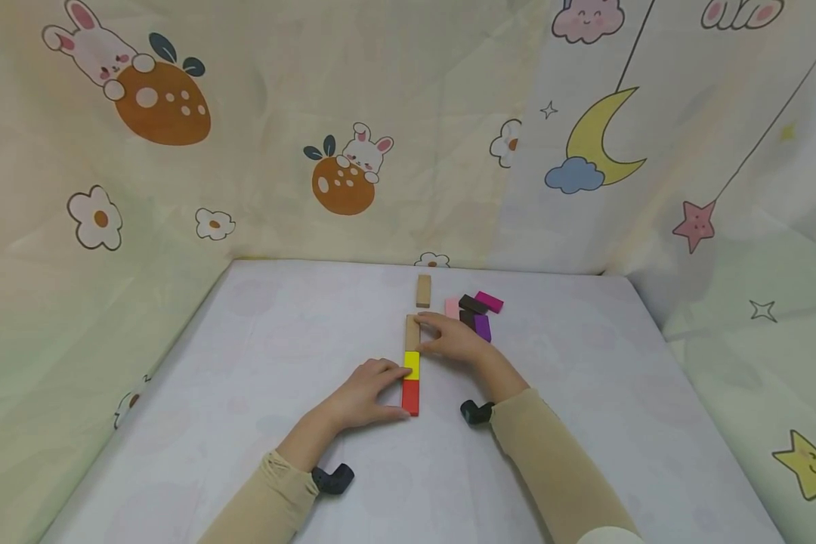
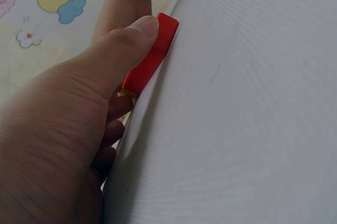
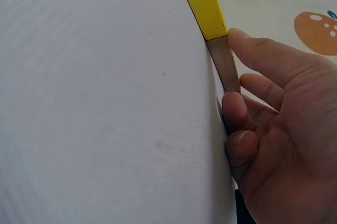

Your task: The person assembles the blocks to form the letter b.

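Left fingers [image 1: 394, 372], half-spread, grip a red block [image 1: 411, 398] and yellow block [image 1: 413, 361]; right fingers [image 1: 437, 322] likewise pinch a wooden block [image 1: 412, 335].

Plenty of room out left: the tabletop [image 1: 265, 340] runs open from the blocks across to the left cloth [image 1: 88, 317]. Straight in from the near side, a broad lane reaches the red block [image 1: 410, 402], with the wrist cameras [image 1: 477, 412] jutting into it. Close in, the left hand [image 1: 363, 393] bars the left flank of red and the yellow block [image 1: 414, 363]. The right hand [image 1: 457, 340] blocks the near wood block [image 1: 411, 332] from the right, the purple block [image 1: 483, 328] behind it. Only a slim gap up to the far wood block [image 1: 424, 291]!
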### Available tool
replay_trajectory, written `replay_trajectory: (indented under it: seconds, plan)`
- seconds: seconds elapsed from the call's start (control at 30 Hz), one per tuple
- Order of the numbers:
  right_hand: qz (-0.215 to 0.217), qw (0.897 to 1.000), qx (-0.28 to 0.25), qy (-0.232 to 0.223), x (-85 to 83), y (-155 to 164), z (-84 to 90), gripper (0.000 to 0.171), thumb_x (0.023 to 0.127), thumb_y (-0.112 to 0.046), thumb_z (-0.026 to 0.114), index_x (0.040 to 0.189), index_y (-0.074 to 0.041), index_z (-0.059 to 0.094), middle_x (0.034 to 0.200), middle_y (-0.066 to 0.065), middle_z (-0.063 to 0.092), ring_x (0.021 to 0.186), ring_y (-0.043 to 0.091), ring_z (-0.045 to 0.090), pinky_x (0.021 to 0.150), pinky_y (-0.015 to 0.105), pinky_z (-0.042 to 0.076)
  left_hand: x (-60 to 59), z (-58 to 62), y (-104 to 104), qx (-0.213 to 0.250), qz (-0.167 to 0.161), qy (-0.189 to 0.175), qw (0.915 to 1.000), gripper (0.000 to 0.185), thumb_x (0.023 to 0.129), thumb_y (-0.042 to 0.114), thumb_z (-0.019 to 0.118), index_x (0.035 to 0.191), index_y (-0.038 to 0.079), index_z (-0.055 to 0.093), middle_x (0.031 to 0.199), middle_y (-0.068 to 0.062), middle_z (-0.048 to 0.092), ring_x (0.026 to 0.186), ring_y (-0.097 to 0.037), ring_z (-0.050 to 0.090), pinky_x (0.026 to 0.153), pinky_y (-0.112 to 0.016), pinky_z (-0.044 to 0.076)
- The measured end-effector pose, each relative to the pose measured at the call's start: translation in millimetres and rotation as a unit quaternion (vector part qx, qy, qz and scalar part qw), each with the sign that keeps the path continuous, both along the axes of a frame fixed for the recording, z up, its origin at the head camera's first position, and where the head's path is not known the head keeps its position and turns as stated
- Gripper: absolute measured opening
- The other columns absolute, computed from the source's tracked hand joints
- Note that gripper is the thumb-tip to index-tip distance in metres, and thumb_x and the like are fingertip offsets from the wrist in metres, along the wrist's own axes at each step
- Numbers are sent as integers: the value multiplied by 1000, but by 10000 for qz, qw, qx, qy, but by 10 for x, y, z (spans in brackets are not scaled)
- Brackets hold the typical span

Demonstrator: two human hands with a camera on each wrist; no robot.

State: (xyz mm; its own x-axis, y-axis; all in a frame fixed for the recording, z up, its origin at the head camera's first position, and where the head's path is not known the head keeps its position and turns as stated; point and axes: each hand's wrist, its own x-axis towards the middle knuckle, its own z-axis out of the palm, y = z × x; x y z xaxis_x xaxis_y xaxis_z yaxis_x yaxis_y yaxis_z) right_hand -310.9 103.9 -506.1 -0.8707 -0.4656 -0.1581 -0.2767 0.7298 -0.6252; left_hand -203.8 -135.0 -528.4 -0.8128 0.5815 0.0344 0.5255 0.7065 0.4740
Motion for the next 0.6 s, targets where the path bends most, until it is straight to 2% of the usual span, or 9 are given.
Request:
replay_trajectory:
  seconds: [0.33, 0.4, 0.5, 0.6]
  plan:
    - [-14, 10000, -43, 3, 2, -1, 8, 68, 86, -41, 74, 148, -33, 46, 158, -1, 39, 148, 24, 31, 118, 52, 30, 4, 19, -11, 69, -15, -8, 10000, 73, 81, 60, 72, 144, 29, 50, 133, 6, 53, 126, -17, 45, 108, -41, 41]
    - [-113, 9998, -127, -75, 4, 4, 3, 65, 88, -42, 72, 147, -34, 46, 157, -2, 40, 143, 24, 40, 115, 52, 36, 2, 17, -13, 82, -18, 6, 10000, 74, 81, 61, 72, 143, 29, 50, 133, 6, 53, 125, -16, 45, 108, -41, 41]
    - [-496, 9982, -270, -185, 0, 20, -17, 56, 93, -44, 66, 145, -36, 48, 146, -2, 52, 119, 22, 58, 102, 46, 49, -3, 4, -13, 94, -21, 34, 9999, 74, 81, 61, 72, 143, 29, 51, 133, 6, 53, 125, -16, 45, 109, -40, 41]
    - [-1084, 9924, -507, -272, 5, 37, -33, 46, 98, -43, 58, 142, -34, 51, 113, 3, 68, 87, 19, 62, 81, 36, 53, -10, -14, -10, 73, -21, 63, 10000, 74, 80, 60, 73, 143, 28, 51, 133, 6, 53, 126, -16, 45, 109, -40, 40]
